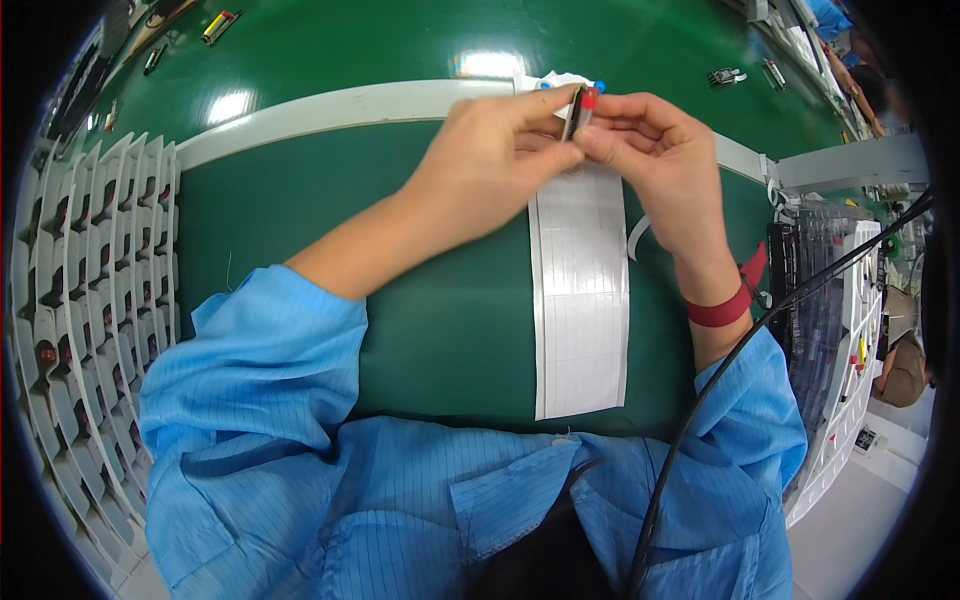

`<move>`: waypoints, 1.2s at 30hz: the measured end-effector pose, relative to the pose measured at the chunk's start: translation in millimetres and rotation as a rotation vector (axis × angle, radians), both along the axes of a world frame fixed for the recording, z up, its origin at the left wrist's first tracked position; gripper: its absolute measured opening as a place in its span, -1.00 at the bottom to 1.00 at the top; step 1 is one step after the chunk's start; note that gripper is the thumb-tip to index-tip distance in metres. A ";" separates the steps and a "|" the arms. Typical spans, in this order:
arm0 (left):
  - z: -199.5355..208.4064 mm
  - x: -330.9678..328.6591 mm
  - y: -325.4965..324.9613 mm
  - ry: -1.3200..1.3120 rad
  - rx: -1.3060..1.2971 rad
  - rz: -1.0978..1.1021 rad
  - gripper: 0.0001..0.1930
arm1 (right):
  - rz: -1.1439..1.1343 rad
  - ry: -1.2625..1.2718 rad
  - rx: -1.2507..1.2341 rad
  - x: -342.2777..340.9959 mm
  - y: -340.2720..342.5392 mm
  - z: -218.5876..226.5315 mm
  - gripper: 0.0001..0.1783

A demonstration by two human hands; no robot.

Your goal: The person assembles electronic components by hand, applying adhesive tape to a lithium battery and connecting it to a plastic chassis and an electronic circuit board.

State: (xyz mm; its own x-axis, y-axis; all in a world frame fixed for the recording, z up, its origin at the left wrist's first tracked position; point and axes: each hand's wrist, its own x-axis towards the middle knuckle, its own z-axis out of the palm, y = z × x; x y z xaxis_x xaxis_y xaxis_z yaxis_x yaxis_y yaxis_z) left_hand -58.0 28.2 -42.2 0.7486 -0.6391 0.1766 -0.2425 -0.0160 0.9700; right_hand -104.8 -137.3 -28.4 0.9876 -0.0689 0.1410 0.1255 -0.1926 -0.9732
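Note:
Above the far end of a white sheet of labels (582, 300), my two hands meet around a small slim part with a red end (590, 98) and a dark strip along its side. My left hand (485, 150) pinches it from the left between thumb and forefinger. From the other side, the thumb and fingers of my right hand (660, 150) are closed on the same part, near its red end. Fingers cover much of it, so its exact kind is unclear. A red band (722, 308) circles my right wrist. The label sheet lies lengthwise on the green mat (440, 330).
White slotted racks (100, 290) holding small dark parts stand at the left. Clear and white trays (825, 290) are stacked at the right. A black cable (690, 425) crosses my right sleeve. Beyond the white rail (320, 112), small parts (220, 27) lie on the green bench.

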 end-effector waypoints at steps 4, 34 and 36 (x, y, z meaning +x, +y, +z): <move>0.6 -0.4 -0.7 -0.180 0.019 -0.024 -0.51 | -0.014 -0.083 -0.018 2.9 2.8 -3.9 -0.74; -24.7 268.9 -19.5 -0.303 0.951 0.953 -0.26 | -0.654 -0.216 -0.559 78.6 -101.3 -46.3 -0.69; -29.9 283.6 -31.7 -0.417 1.034 0.988 -0.17 | -0.624 -0.148 -0.507 81.2 -100.3 -43.2 -0.71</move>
State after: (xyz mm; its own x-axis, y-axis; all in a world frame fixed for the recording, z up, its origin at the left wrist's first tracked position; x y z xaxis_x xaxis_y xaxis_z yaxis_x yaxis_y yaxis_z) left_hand 225.6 -3.5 -72.2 0.9542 0.1108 0.2779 0.0259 -0.9560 0.2923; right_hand -23.6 -237.6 -71.6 0.7574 -0.4929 0.4283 -0.0302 -0.6817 -0.7310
